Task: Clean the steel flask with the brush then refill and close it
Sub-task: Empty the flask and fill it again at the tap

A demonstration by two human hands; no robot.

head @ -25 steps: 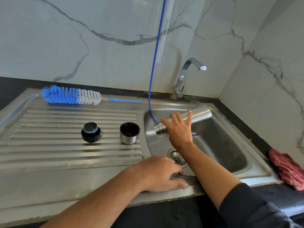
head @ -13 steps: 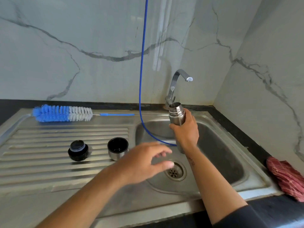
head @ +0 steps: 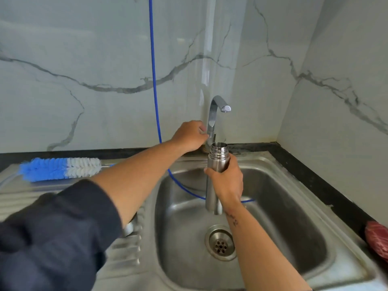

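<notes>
My right hand [head: 227, 181] grips the steel flask [head: 216, 164] upright over the sink [head: 294, 206], fingers wrapped round its body, mouth open just below and in front of the tap [head: 218, 106] spout. Left hand [head: 190, 135] is at the tap lever, fingers curled on it, though exact grip is partly hidden. No water visible yet.

Risks as I judge them: flask mouth sits a bit left of and below the spout, so if flow starts hard, water probably hits the rim and splashes. Wet steel plus a one-hand hold = slip into the basin. The blue hose [head: 154, 80] runs behind the flask and could snag my wrist. Brush [head: 60, 169] lies on the drainboard, well apart; I can't tell if scrubbing is done.
</notes>
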